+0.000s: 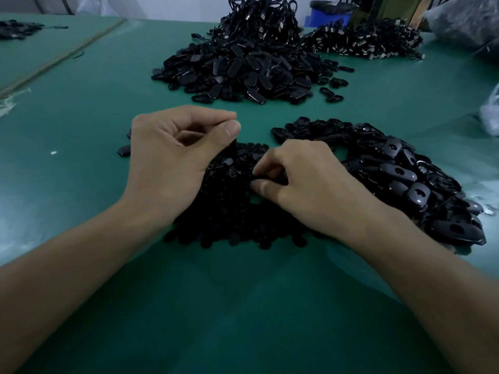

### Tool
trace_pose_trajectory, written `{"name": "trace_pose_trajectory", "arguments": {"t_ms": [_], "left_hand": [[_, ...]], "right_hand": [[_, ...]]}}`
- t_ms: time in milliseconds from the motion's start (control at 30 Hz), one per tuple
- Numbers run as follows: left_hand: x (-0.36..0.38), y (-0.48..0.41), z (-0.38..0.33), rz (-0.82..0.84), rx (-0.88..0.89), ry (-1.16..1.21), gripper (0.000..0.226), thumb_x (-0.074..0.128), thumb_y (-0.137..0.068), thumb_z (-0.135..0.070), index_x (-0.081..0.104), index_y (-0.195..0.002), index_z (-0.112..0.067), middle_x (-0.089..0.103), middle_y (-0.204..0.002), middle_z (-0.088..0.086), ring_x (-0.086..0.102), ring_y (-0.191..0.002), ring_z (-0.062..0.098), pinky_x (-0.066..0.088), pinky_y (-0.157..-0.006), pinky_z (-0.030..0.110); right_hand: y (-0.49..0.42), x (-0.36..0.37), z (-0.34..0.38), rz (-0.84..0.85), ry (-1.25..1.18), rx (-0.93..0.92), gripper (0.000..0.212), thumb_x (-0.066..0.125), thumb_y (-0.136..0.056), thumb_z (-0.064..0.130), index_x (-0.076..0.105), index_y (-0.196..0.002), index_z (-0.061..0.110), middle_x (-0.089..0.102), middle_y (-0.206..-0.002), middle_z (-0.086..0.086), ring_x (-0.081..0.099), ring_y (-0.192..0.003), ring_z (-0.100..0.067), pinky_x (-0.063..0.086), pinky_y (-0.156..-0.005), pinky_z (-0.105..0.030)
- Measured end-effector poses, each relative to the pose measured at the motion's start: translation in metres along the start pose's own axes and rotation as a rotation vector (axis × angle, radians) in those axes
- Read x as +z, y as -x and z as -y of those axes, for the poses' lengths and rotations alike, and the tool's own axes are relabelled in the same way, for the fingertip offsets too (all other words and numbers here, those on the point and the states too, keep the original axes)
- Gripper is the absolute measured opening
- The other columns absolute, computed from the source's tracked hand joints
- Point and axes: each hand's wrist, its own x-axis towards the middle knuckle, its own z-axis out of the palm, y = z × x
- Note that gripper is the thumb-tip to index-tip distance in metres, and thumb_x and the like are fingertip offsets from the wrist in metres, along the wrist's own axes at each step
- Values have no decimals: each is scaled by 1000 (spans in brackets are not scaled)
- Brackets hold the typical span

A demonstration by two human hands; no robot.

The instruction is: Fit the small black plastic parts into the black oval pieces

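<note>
At lower centre of the frame, a heap of parts (229, 217) lies on the desk (81, 109). The right hand (305, 179) pinches a part (275, 180) from it, thumb against forefinger. The left hand (167, 157), fingers curled, grips a dark oval (231, 148) above the heap. We judge this to be the picking step. Next, we align the part with the oval's slot and press it home. Loose ovals (399, 174) lie at right, and a further pile (243, 68) at upper centre.
</note>
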Motion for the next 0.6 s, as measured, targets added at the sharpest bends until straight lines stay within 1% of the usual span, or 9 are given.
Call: {"name": "trace_pose_trajectory", "arguments": {"t_ms": [67,133,200,233,300,367,433,500,600], "left_hand": [[2,2,-3,34,-38,58,11,79,-86,-20,75,-87,-29,73,-70,-12,64,-58,0,51,-57,13],[5,5,-3,87,-76,96,8,80,-85,-18,75,-87,-23,75,-71,-5,68,-59,6,54,-57,17],[7,9,0,113,-116,112,8,81,-84,-15,74,-86,-19,75,-72,0,71,-60,12,56,-57,19],[8,10,1,107,-138,117,9,81,-83,-13,73,-84,-18,75,-71,1,72,-62,14,56,-58,20],[7,10,5,73,-173,130,11,81,-83,-12,72,-82,-18,75,-72,3,74,-64,17,57,-59,21],[5,8,7,44,-178,127,12,81,-83,-13,70,-82,-18,75,-72,4,74,-66,18,58,-59,22],[4,8,8,33,-166,107,12,81,-83,-14,70,-84,-19,75,-71,2,74,-66,16,57,-59,20],[3,7,8,36,-156,83,11,79,-85,-16,70,-91,-20,76,-73,-1,74,-66,13,55,-59,18],[2,7,9,37,-127,34,12,77,-87,-18,73,-95,-26,76,-76,-8,73,-68,8,53,-60,16]], "right_hand": [[0,-1,1,16,12,4,15,69,-93,33,73,-105,24,65,-89,12,64,-88,-12,56,-81,-37],[-1,-2,0,20,15,14,7,67,-95,30,70,-96,24,55,-78,15,59,-78,-13,50,-72,-33],[-2,-2,1,44,54,24,17,65,-96,29,58,-82,24,48,-74,12,54,-72,-16,44,-67,-33],[-3,-1,0,47,59,19,20,65,-97,29,55,-80,23,51,-76,10,56,-74,-18,45,-68,-34],[-4,0,-1,33,5,24,7,64,-97,26,67,-92,22,65,-89,5,63,-85,-20,53,-76,-37],[-3,1,-1,11,-18,35,14,63,-98,24,72,-109,24,70,-103,1,66,-93,-20,56,-84,-40],[-3,2,0,-2,-21,26,19,61,-99,22,71,-115,24,71,-110,1,67,-97,-20,56,-88,-41],[-3,2,1,-6,-32,18,21,61,-99,21,70,-117,24,70,-111,1,66,-97,-21,55,-88,-41],[-3,1,0,-22,-40,8,19,59,-100,22,68,-117,25,67,-100,1,63,-89,-21,53,-82,-42]]}}
